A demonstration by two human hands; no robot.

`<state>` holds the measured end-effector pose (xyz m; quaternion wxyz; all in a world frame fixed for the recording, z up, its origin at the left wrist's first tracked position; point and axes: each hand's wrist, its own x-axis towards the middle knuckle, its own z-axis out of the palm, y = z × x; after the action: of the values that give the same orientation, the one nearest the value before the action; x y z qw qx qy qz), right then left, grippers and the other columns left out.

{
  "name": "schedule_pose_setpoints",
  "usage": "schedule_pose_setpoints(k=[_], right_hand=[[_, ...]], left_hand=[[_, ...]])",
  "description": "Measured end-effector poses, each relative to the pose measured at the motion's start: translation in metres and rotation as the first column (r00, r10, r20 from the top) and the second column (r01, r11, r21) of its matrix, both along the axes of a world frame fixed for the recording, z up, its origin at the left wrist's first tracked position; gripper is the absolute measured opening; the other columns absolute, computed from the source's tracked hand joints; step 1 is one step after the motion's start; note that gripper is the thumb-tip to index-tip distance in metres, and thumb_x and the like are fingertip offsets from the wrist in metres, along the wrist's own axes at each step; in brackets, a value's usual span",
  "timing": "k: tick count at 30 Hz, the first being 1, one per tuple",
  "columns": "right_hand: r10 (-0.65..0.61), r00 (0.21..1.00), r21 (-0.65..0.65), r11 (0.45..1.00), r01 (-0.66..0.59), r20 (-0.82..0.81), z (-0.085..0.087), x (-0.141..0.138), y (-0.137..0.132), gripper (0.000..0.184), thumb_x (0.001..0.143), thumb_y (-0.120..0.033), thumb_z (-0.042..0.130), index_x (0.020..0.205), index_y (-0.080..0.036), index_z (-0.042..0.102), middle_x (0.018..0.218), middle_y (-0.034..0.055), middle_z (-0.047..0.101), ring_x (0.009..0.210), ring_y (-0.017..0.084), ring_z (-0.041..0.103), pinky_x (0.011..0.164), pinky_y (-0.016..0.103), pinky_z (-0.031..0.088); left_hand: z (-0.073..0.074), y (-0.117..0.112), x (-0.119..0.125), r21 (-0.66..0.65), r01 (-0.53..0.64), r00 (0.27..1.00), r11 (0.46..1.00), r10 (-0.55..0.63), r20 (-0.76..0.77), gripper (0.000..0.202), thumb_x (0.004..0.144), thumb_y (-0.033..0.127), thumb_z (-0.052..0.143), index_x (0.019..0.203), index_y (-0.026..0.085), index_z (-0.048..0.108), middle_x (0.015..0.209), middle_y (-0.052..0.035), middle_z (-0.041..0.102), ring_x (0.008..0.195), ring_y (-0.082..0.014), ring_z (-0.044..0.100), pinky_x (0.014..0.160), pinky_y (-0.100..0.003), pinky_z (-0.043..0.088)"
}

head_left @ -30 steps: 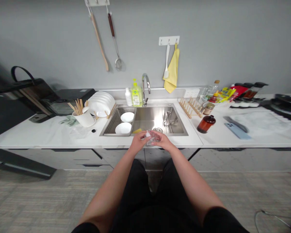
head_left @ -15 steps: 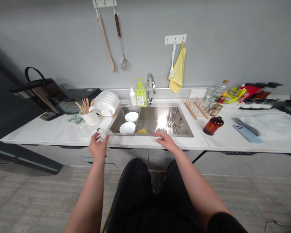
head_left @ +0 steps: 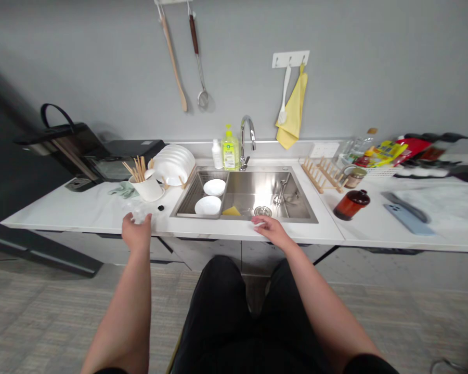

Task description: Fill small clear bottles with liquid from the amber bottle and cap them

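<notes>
My left hand [head_left: 137,232] is at the counter's front edge, left of the sink. Its thumb and fingers curve around a clear, see-through object [head_left: 139,211], whose exact kind I cannot make out. A small black round piece [head_left: 161,208] lies on the counter just to the right. My right hand [head_left: 271,228] hovers by the sink's front rim, fingers loosely bent and apart, with nothing in them. Beyond it is the steel sink [head_left: 314,217], with a yellow sponge [head_left: 231,211] and a drain [head_left: 262,211]. Two white bowls [head_left: 208,205] sit in the drain basket [head_left: 180,208] on its left side.
White plates [head_left: 175,163] stand in a rack beside a white holder [head_left: 148,189] with chopsticks. A green soap bottle [head_left: 230,153] and the faucet [head_left: 247,135] are behind the sink. To the right are a wooden rack [head_left: 323,175], an amber bottle [head_left: 351,204] and a blue phone [head_left: 408,218].
My left hand has moved left along the counter with the clear object, and the black piece is now fully visible. My right hand stays by the sink's front rim. The view has shifted slightly.
</notes>
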<state>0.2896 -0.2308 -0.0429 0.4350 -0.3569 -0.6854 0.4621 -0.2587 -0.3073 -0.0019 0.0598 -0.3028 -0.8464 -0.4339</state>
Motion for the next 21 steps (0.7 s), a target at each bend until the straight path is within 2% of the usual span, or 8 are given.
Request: schedule_pose_setpoints(k=[3, 6, 7, 9, 11, 13, 16, 21], right_hand=[[0.008, 1.0, 0.001, 1.0, -0.008, 0.0, -0.001, 0.0, 0.0, 0.048, 0.088, -0.054, 0.091, 0.127, -0.027, 0.084, 0.128, 0.0109, 0.086, 0.114, 0.032, 0.082, 0.101, 0.048, 0.067], [0.013, 1.0, 0.001, 1.0, -0.013, -0.011, -0.001, 0.0, 0.0, 0.048, 0.089, -0.055, 0.091, 0.127, -0.027, 0.084, 0.128, 0.0111, 0.086, 0.113, 0.031, 0.082, 0.101, 0.048, 0.067], [0.013, 1.0, 0.001, 1.0, -0.013, -0.013, -0.001, 0.0, 0.0, 0.048, 0.089, -0.056, 0.092, 0.126, -0.027, 0.084, 0.128, 0.0112, 0.086, 0.112, 0.031, 0.082, 0.101, 0.047, 0.067], [0.012, 1.0, 0.0, 1.0, -0.012, -0.013, 0.0, 0.0, -0.001, 0.049, 0.088, -0.057, 0.092, 0.126, -0.026, 0.084, 0.128, 0.0112, 0.086, 0.113, 0.031, 0.082, 0.1, 0.046, 0.067], [0.011, 1.0, -0.003, 1.0, -0.011, -0.008, 0.0, 0.0, -0.001, 0.049, 0.088, -0.057, 0.092, 0.126, -0.026, 0.084, 0.127, 0.011, 0.086, 0.112, 0.03, 0.082, 0.099, 0.045, 0.067], [0.011, 1.0, -0.01, 1.0, -0.011, -0.006, 0.002, 0.0, -0.002, 0.049, 0.087, -0.056, 0.092, 0.125, -0.026, 0.084, 0.126, 0.0107, 0.087, 0.109, 0.029, 0.081, 0.097, 0.044, 0.067], [0.012, 1.0, -0.023, 1.0, -0.013, -0.006, 0.005, -0.002, -0.003, 0.049, 0.087, -0.056, 0.091, 0.124, -0.025, 0.084, 0.124, 0.0105, 0.087, 0.103, 0.027, 0.081, 0.093, 0.042, 0.067], [0.004, 1.0, -0.018, 1.0, -0.004, -0.011, 0.009, -0.002, -0.004, 0.048, 0.086, -0.058, 0.091, 0.121, -0.025, 0.084, 0.118, 0.0093, 0.087, 0.098, 0.026, 0.08, 0.087, 0.04, 0.067]], left_hand=[[0.005, -0.002, -0.001, 0.006, -0.018, 1.0, 1.0, 0.018, -0.02, 0.09, 0.092, 0.053, 0.084, 0.162, 0.006, 0.051, 0.159, -0.0299, 0.064, 0.149, -0.0466, 0.062, 0.128, -0.062, 0.049], [0.009, -0.008, 0.013, 0.08, -0.009, 0.972, 0.997, 0.027, -0.235, 0.09, 0.096, 0.052, 0.079, 0.166, 0.007, 0.045, 0.17, -0.031, 0.048, 0.165, -0.0469, 0.042, 0.138, -0.063, 0.034], [0.01, -0.008, 0.02, 0.08, 0.04, 0.946, 0.996, -0.012, -0.323, 0.081, 0.1, 0.049, 0.074, 0.164, 0.009, 0.047, 0.171, -0.0293, 0.047, 0.165, -0.0455, 0.04, 0.139, -0.063, 0.032], [0.011, -0.001, 0.034, -0.064, 0.188, 0.891, 0.98, -0.198, -0.409, 0.056, 0.106, 0.038, 0.061, 0.157, 0.014, 0.055, 0.165, -0.0254, 0.052, 0.16, -0.042, 0.048, 0.135, -0.059, 0.038], [0.011, 0.014, 0.044, -0.278, 0.302, 0.861, 0.912, -0.386, -0.331, 0.045, 0.105, 0.024, 0.053, 0.148, 0.016, 0.062, 0.158, -0.0242, 0.059, 0.145, -0.04, 0.062, 0.126, -0.055, 0.048], [0.011, 0.034, 0.048, -0.409, 0.339, 0.857, 0.848, -0.457, -0.238, 0.043, 0.1, 0.018, 0.055, 0.141, 0.014, 0.066, 0.151, -0.0274, 0.062, 0.127, -0.0408, 0.072, 0.113, -0.056, 0.056], [0.013, 0.06, 0.043, -0.455, 0.326, 0.873, 0.829, -0.449, -0.192, 0.036, 0.093, 0.022, 0.064, 0.127, 0.01, 0.069, 0.136, -0.0326, 0.066, 0.113, -0.0446, 0.076, 0.102, -0.06, 0.059], [0.02, 0.081, 0.027, -0.481, 0.328, 0.878, 0.813, -0.45, -0.163, 0.023, 0.087, 0.036, 0.071, 0.098, 0.016, 0.068, 0.103, -0.026, 0.072, 0.113, -0.0468, 0.075, 0.1, -0.063, 0.06]])
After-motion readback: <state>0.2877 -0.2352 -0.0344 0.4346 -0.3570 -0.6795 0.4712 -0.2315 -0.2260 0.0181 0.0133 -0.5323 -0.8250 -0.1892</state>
